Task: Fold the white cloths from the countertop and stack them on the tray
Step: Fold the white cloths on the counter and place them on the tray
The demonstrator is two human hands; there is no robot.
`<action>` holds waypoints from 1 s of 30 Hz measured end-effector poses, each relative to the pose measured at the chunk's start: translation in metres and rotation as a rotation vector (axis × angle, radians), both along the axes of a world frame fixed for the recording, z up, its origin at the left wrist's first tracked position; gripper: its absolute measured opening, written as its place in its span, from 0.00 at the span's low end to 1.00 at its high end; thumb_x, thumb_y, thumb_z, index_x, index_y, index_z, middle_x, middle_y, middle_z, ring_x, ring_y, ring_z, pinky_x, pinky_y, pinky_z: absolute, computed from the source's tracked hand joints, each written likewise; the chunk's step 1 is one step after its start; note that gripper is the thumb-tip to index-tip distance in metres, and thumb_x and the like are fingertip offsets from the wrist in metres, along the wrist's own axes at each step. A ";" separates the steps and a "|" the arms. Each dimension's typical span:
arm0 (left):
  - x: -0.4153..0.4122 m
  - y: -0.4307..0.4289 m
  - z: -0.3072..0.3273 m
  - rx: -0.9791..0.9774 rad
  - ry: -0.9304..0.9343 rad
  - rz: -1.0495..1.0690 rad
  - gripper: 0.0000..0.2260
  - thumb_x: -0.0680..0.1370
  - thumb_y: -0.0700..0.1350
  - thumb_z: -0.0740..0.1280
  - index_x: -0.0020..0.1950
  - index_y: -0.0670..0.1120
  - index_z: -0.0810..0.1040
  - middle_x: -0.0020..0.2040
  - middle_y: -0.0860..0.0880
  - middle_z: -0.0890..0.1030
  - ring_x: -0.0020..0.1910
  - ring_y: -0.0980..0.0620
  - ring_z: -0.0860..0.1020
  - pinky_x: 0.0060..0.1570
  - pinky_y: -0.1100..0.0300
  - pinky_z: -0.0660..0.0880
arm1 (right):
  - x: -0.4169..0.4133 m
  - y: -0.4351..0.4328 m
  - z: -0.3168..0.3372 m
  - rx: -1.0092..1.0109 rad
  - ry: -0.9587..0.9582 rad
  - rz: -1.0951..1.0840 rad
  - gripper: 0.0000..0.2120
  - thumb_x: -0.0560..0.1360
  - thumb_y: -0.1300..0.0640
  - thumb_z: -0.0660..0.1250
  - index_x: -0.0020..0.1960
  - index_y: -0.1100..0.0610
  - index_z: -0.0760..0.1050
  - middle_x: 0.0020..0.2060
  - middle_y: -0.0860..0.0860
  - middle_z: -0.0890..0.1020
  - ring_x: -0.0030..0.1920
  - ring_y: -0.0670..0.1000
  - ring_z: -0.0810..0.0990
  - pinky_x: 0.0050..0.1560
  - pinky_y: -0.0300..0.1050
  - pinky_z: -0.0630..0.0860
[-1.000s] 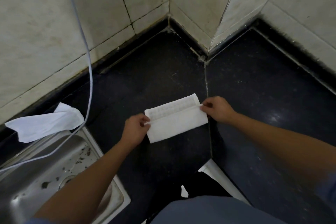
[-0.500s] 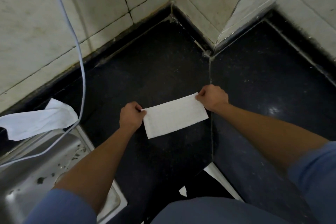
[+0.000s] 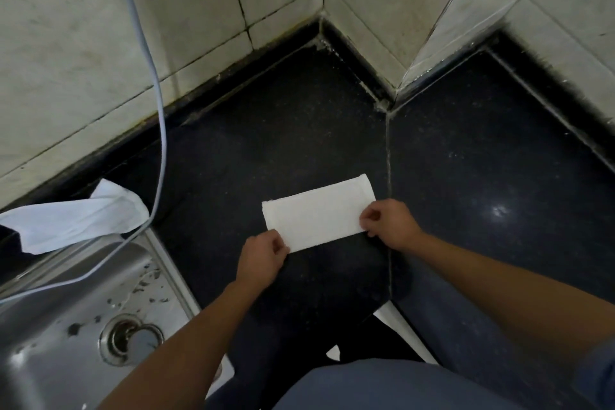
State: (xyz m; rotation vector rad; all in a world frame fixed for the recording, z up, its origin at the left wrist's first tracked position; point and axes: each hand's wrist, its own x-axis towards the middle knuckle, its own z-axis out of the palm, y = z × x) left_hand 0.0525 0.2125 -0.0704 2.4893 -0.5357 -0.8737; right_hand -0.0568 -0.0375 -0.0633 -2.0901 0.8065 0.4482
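Note:
A white cloth [image 3: 317, 211], folded into a narrow rectangle, lies flat on the black countertop [image 3: 299, 130] in front of me. My left hand [image 3: 263, 258] pinches its near left corner. My right hand [image 3: 389, 226] pinches its near right corner with curled fingers. A second white cloth [image 3: 76, 216], unfolded and crumpled, lies at the left where the countertop meets the sink. No tray is in view.
A steel sink [image 3: 83, 316] with a drain fills the lower left. A pale cable [image 3: 159, 130] hangs down the tiled wall [image 3: 83, 43] and runs over the sink. The walls form a jutting corner [image 3: 399, 43] behind the countertop.
The cloth's top flap was folded down, making a narrower strip. Both hands then slid from its far corners to its near corners, and the cloth now lies flat.

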 end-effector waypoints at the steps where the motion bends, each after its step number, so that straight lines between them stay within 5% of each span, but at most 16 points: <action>1: 0.002 0.004 -0.001 -0.006 0.008 0.034 0.06 0.73 0.41 0.72 0.38 0.44 0.77 0.32 0.49 0.79 0.31 0.54 0.75 0.34 0.62 0.70 | -0.003 -0.008 0.001 -0.003 0.028 -0.036 0.04 0.73 0.62 0.70 0.40 0.55 0.81 0.35 0.50 0.84 0.33 0.47 0.83 0.38 0.35 0.76; 6: 0.001 0.011 -0.002 0.058 -0.138 -0.105 0.06 0.75 0.46 0.70 0.41 0.45 0.78 0.39 0.50 0.78 0.38 0.52 0.76 0.36 0.59 0.70 | -0.006 -0.035 0.008 -0.156 0.145 -0.013 0.07 0.71 0.59 0.70 0.36 0.50 0.80 0.33 0.49 0.83 0.37 0.49 0.83 0.46 0.48 0.81; 10: 0.005 0.012 0.000 -0.025 -0.421 -0.289 0.08 0.68 0.40 0.75 0.45 0.43 0.81 0.46 0.48 0.79 0.44 0.46 0.78 0.34 0.57 0.75 | 0.012 -0.033 0.017 -0.295 0.061 -0.079 0.07 0.74 0.53 0.69 0.49 0.54 0.82 0.45 0.52 0.84 0.46 0.54 0.82 0.48 0.48 0.79; 12: 0.013 0.008 0.000 0.039 -0.475 -0.422 0.15 0.68 0.43 0.76 0.54 0.44 0.81 0.56 0.47 0.79 0.52 0.44 0.77 0.45 0.53 0.76 | 0.026 -0.026 0.017 -0.315 0.072 -0.073 0.15 0.73 0.49 0.70 0.56 0.54 0.79 0.50 0.52 0.83 0.51 0.55 0.81 0.50 0.49 0.78; 15: 0.024 0.006 0.000 0.206 -0.393 -0.509 0.22 0.76 0.50 0.67 0.68 0.47 0.72 0.73 0.49 0.67 0.71 0.45 0.64 0.63 0.49 0.66 | 0.040 -0.017 0.014 -0.319 0.205 -0.073 0.19 0.71 0.48 0.71 0.61 0.53 0.76 0.54 0.53 0.81 0.53 0.56 0.80 0.48 0.48 0.76; 21: 0.024 0.010 0.001 0.222 -0.345 -0.504 0.23 0.79 0.52 0.62 0.73 0.49 0.66 0.77 0.52 0.57 0.77 0.47 0.50 0.71 0.50 0.57 | 0.051 -0.022 0.014 -0.006 0.195 -0.345 0.12 0.70 0.56 0.72 0.48 0.64 0.81 0.45 0.57 0.83 0.45 0.55 0.81 0.47 0.49 0.80; 26: 0.026 0.014 -0.003 0.136 -0.362 -0.474 0.23 0.77 0.51 0.66 0.71 0.48 0.70 0.77 0.50 0.59 0.77 0.45 0.51 0.71 0.48 0.58 | 0.046 -0.023 0.028 0.233 0.128 -0.503 0.04 0.72 0.62 0.72 0.43 0.60 0.77 0.45 0.56 0.81 0.48 0.55 0.79 0.48 0.51 0.78; 30: 0.028 0.016 -0.003 0.114 -0.323 -0.467 0.23 0.77 0.51 0.67 0.70 0.49 0.71 0.77 0.49 0.59 0.77 0.46 0.53 0.71 0.48 0.58 | 0.048 -0.015 0.041 0.197 0.046 -0.426 0.06 0.72 0.63 0.72 0.45 0.65 0.77 0.44 0.59 0.82 0.46 0.56 0.82 0.46 0.54 0.82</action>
